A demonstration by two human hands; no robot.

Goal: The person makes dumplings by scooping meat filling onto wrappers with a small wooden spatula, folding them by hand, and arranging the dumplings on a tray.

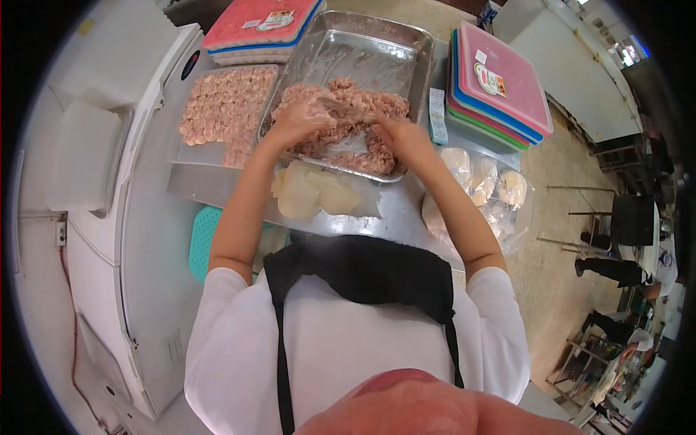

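Note:
A deep metal pan (417, 72) holds a mound of pinkish ground meat (362, 98). Over its left part, my left hand (308, 119) is curled, with bits of meat on the fingers; what it holds is hard to make out. My right hand (399, 138) is over the right part of the meat, fingers pinched together and pointing toward the left hand; anything between them is hidden. Thin, pale round wrappers (315, 192) lie in loose stacks just in front of the pan. To the left, rows of small meat dumplings (225, 105) fill a tray.
Stacked trays with red and blue lids (254, 25) stand back left, more lidded containers (500, 80) at right. Bagged pale rounds (484, 181) sit in a clear tray near my right forearm. A teal basket (205, 243) is below the table edge. Co-workers (616, 270) are far right.

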